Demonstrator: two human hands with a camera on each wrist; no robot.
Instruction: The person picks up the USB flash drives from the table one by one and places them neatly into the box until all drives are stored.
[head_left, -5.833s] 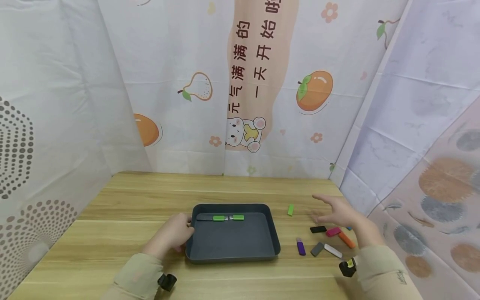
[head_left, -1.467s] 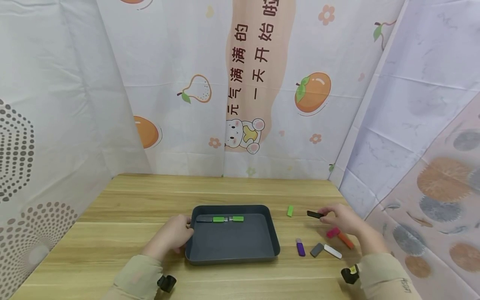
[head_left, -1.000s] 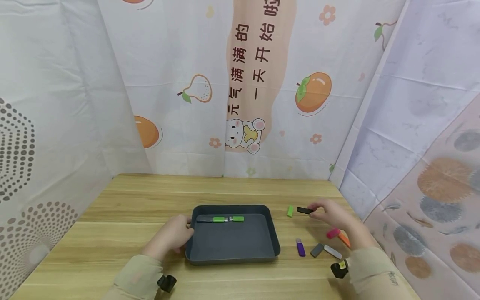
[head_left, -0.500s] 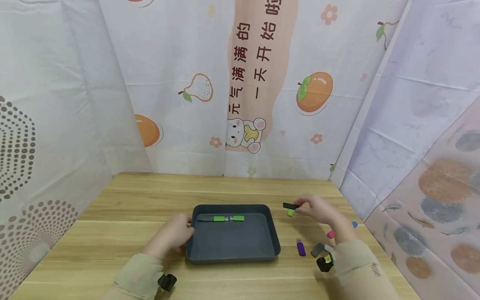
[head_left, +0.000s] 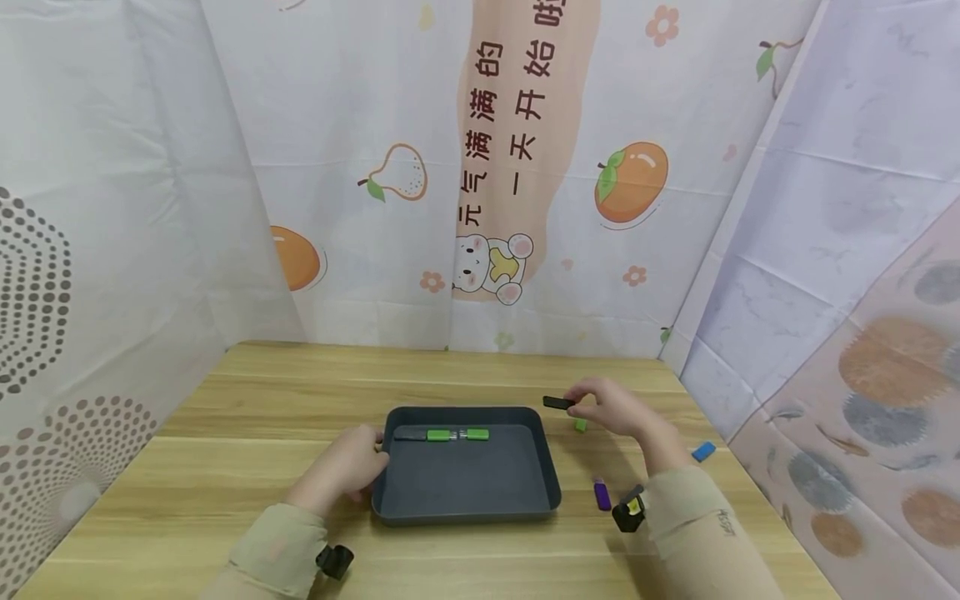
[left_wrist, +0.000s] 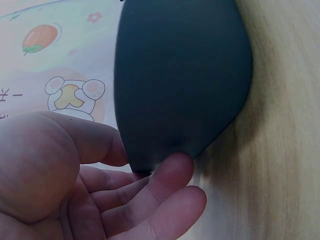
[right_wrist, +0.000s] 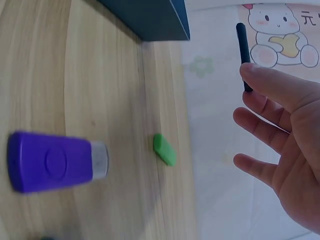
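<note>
Left hand [head_left: 348, 461]: pinches the edge of the gray tray [head_left: 465, 517].
Gray tray: on the tabletop [head_left: 465, 562], three little sticks [head_left: 439, 435] lined up inside.
Black stick [head_left: 556, 402]: up near the tray's far right corner.
Right hand [head_left: 615, 407]: pinches the black stick.

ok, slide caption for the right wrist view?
Right hand pinches a black stick, with a purple USB stick and a green piece on the table.

Printed cloths [head_left: 337, 108] beyond the left hand [head_left: 348, 461] and right hand [head_left: 613, 407] make the wood-grain table [head_left: 277, 408] a screened-off workspace.
</note>
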